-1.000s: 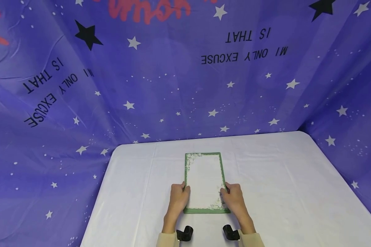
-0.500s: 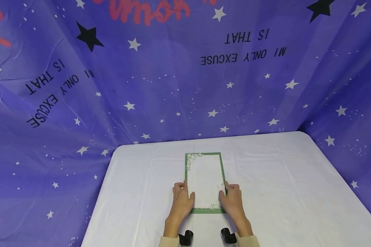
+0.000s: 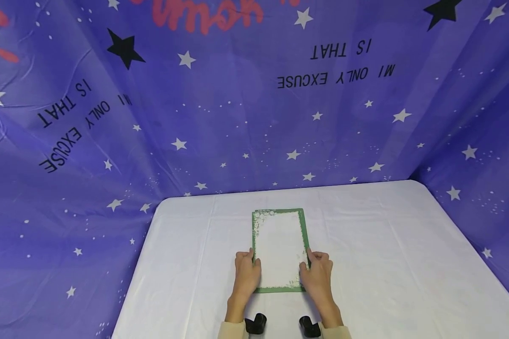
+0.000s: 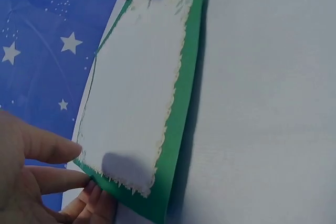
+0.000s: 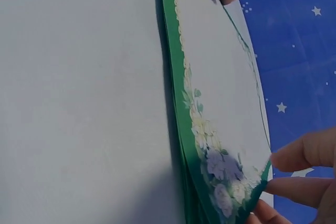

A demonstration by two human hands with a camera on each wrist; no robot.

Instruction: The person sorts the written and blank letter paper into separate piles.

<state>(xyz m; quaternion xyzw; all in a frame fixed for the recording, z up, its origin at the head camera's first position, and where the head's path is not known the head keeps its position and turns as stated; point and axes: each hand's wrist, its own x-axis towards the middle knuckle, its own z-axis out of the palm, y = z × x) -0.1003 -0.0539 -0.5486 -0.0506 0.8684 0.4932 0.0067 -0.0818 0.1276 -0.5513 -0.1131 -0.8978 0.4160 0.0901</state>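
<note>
Paper [image 3: 278, 247] with a green, flowered border is sitting over the white table [image 3: 186, 245], shifting slightly left of its earlier place. The left hand [image 3: 247, 273] is drawing its thumb back towards the edge; it and the right hand [image 3: 318, 275] are pinching opposite sides, fingers nearly closed, so alignment is apparently being adjusted

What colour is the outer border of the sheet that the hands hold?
The outer border is green; it shows best in the left wrist view.
</note>
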